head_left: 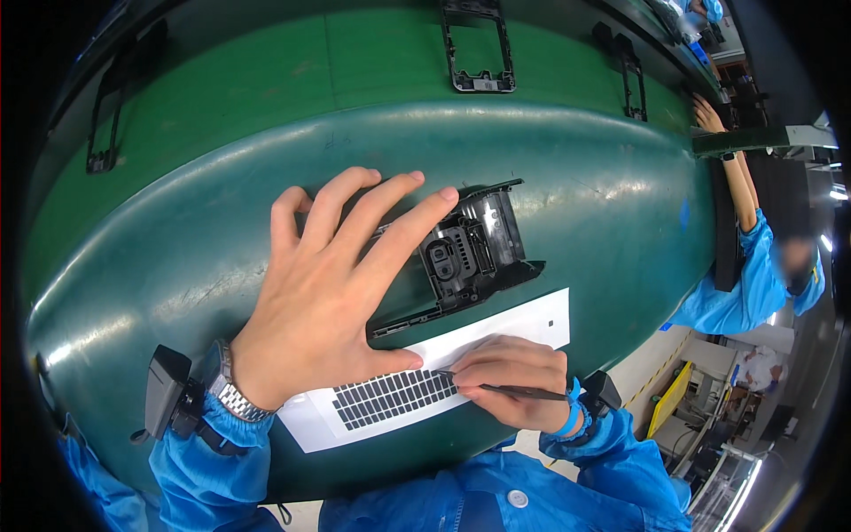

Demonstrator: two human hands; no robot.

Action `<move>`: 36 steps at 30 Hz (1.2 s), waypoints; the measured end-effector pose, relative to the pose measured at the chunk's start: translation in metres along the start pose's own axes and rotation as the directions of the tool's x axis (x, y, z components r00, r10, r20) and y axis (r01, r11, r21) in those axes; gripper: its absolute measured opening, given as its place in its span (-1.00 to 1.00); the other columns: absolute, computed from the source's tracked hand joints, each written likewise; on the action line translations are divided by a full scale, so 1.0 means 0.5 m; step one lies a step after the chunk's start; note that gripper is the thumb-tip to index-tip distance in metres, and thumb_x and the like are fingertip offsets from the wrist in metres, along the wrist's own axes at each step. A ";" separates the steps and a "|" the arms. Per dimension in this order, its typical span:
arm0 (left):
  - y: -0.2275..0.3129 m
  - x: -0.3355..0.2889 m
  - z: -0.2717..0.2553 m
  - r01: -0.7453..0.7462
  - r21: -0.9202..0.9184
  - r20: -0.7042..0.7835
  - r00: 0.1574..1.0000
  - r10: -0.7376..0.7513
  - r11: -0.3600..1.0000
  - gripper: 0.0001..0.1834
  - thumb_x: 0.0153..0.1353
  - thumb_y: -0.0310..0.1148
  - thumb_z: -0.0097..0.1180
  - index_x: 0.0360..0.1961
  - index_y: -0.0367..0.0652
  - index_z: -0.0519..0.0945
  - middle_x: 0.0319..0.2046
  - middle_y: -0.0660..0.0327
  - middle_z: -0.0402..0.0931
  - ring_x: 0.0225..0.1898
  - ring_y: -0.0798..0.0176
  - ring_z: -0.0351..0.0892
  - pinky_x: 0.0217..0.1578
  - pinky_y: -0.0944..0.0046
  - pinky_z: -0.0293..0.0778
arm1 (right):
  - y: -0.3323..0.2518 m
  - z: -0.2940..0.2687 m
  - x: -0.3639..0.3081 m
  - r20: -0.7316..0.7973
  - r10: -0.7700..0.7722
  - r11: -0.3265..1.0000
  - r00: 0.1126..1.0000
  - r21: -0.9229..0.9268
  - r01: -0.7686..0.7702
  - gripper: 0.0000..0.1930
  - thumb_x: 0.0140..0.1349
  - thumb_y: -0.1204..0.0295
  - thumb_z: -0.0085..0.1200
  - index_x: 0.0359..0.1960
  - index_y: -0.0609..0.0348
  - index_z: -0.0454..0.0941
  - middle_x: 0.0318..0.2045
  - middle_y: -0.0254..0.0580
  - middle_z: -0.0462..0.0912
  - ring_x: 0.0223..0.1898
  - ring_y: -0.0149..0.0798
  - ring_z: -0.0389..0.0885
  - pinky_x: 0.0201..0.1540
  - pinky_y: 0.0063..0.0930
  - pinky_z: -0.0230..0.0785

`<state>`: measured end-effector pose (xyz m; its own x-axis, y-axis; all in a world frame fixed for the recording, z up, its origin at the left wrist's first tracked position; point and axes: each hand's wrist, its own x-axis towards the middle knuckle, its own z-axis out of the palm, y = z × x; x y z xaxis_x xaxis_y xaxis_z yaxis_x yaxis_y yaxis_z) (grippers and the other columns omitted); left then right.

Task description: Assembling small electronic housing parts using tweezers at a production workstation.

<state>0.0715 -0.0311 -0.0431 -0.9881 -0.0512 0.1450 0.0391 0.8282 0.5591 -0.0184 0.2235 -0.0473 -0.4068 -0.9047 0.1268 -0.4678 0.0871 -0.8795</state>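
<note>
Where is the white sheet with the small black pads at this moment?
In the head view the white sheet lies on the green table, just below the black plastic part, with the left hand and right hand resting on it.

A white rectangular label sheet (496,341) carrying a grid of small dark stickers (394,396) lies on the green table's near edge.

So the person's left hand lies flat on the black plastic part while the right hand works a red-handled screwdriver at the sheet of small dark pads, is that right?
Not quite. The right hand holds slim dark tweezers, not a red-handled screwdriver, with the tip at the white sheet of small dark pads. The rest stands: the left hand lies spread on the black plastic part. The head view shows it.
</note>
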 end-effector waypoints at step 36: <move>0.000 0.023 -0.029 -0.018 -0.237 -0.132 0.991 -0.014 0.971 -0.18 -0.29 -0.01 0.66 0.05 -0.10 0.63 0.01 0.21 0.64 0.26 0.02 0.42 0.22 -0.07 0.06 | 0.004 -0.099 0.225 -0.088 -0.127 0.990 0.988 0.047 0.132 -0.81 0.20 0.58 0.38 -0.16 0.20 0.69 -0.17 -0.15 0.77 -0.05 -0.08 0.74 0.02 -0.28 0.56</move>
<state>0.0621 -0.0400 -0.0296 -0.9604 -0.1360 0.2431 0.0906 0.6729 0.7342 -0.1036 0.1426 -0.0120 -0.4111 -0.8684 0.2774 -0.4798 -0.0526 -0.8758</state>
